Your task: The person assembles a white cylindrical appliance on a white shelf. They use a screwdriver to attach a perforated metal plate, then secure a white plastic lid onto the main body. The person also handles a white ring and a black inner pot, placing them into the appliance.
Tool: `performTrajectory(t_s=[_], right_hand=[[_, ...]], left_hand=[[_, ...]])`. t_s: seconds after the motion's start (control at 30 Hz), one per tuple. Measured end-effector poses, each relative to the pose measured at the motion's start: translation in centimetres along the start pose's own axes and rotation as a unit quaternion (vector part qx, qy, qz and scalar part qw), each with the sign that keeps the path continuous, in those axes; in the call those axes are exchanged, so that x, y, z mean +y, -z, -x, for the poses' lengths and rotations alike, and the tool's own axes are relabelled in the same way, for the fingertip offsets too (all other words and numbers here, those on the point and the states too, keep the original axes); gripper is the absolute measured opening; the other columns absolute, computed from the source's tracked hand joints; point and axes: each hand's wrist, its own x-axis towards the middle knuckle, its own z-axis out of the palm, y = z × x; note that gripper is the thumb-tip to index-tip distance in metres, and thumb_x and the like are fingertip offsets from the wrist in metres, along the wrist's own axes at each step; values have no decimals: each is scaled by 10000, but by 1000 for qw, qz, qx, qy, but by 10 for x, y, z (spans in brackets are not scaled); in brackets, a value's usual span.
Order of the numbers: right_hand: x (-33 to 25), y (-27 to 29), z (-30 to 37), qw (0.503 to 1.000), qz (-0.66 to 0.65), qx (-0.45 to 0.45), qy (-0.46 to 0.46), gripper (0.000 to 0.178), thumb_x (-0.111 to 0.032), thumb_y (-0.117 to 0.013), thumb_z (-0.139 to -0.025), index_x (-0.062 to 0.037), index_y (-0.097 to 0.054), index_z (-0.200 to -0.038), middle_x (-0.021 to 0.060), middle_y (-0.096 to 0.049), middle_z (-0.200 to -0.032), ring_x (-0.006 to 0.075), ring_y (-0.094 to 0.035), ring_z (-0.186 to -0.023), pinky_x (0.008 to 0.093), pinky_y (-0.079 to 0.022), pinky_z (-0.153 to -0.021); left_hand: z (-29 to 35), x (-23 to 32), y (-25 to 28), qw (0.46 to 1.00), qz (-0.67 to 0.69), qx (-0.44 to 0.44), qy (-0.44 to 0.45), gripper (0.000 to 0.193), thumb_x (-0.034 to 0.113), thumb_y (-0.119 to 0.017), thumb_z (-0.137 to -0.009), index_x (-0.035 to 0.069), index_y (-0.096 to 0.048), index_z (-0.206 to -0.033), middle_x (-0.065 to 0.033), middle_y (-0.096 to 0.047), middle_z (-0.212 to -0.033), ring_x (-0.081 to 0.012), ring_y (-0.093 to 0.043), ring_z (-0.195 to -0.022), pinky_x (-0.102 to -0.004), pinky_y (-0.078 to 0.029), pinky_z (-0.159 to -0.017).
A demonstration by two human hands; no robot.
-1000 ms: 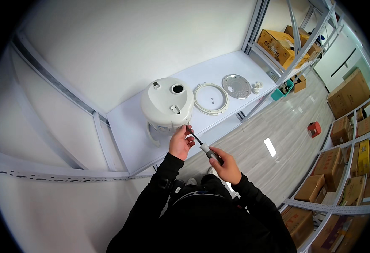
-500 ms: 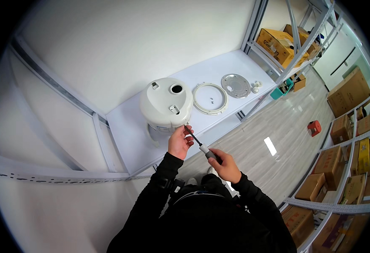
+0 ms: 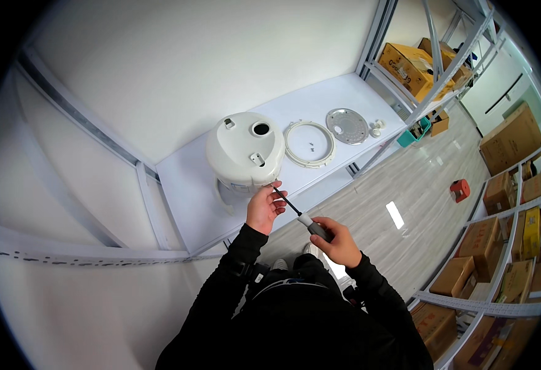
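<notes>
A white, rounded appliance housing (image 3: pixel 238 145) with a dark round hole in its top stands on the white bench. My right hand (image 3: pixel 339 245) is closed around the grey handle of a screwdriver (image 3: pixel 315 228), whose dark shaft slants up and left toward the housing's near lower edge. Close under that edge, my left hand (image 3: pixel 264 209) has its fingers curled about the shaft's tip end. Whether a screw sits at the tip is too small to tell. To the right of the housing lies a white ring (image 3: pixel 290 153) with a few small dark screws (image 3: pixel 312 147) inside its opening.
Beyond the ring lie a round perforated metal plate (image 3: pixel 347 126) and small white parts (image 3: pixel 377 128) on the bench (image 3: pixel 184 206). A metal upright (image 3: pixel 400 132) rises at the bench's right end. Shelves with cartons (image 3: pixel 480 246) line the right; a red object (image 3: pixel 460 190) is on the floor.
My right hand and the screwdriver have shifted slightly right and down. The screwdriver's tip has drawn a little away from the housing's edge. My left hand stays nearly in place.
</notes>
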Motion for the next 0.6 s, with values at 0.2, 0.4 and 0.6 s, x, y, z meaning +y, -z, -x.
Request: performTrajectory(t_s=[0.2, 0.4, 0.6], right_hand=[[-3, 9, -4, 998, 23, -18, 49, 426, -116, -751, -893, -9, -631, -1288, 67, -697, -893, 114, -610, -731, 285, -503, -676], [-5, 4, -23, 994, 1, -74, 76, 405, -74, -759, -879, -11, -649, -1264, 80, -683, -948, 129, -612, -786, 294, -501, -714], [-12, -26, -48, 980, 55, -126, 142, 392, -70, -753, -874, -37, -653, -1252, 94, -650, -952, 182, -613, -825, 316, -496, -746]], left_hand=[[15, 0, 8, 998, -26, 23, -47, 332, 222, -504, -1019, 64, -628, -1283, -80, -708, -1040, -134, -628, -784, -293, -512, -734], [47, 13, 34, 979, -98, 43, -177, 271, 218, -600, -1034, 22, -701, -1190, -62, -728, -984, -102, -644, -804, -243, -509, -723], [50, 15, 93, 962, -81, 132, -223, 263, 211, -614, -1038, 11, -712, -1180, -37, -708, -960, -102, -629, -746, -242, -501, -690]])
